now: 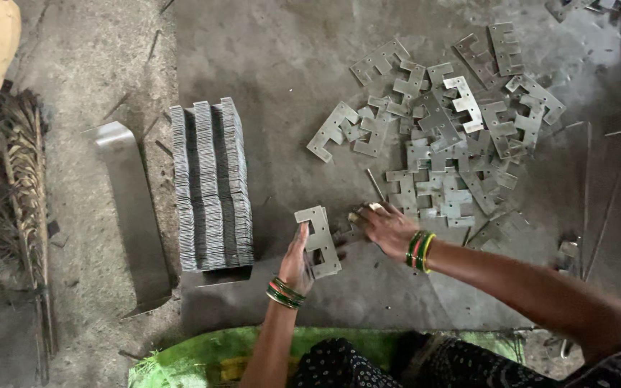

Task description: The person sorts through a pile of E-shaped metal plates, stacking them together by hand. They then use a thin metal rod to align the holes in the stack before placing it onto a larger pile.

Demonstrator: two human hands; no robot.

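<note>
My left hand holds a small stack of flat grey metal plates with notches and holes, gripped upright at its left edge. My right hand reaches across to the floor just right of that stack, fingers down on a loose plate at the near edge of a scattered pile of the same plates. Both wrists wear green, red and yellow bangles. To the left of my left hand stands a long row of neatly stacked plates set on edge.
A bent sheet-metal strip lies left of the stacked row. A dry broom lies at the far left. Green cloth covers the floor by my knees. Thin metal rods and scraps lie at the right.
</note>
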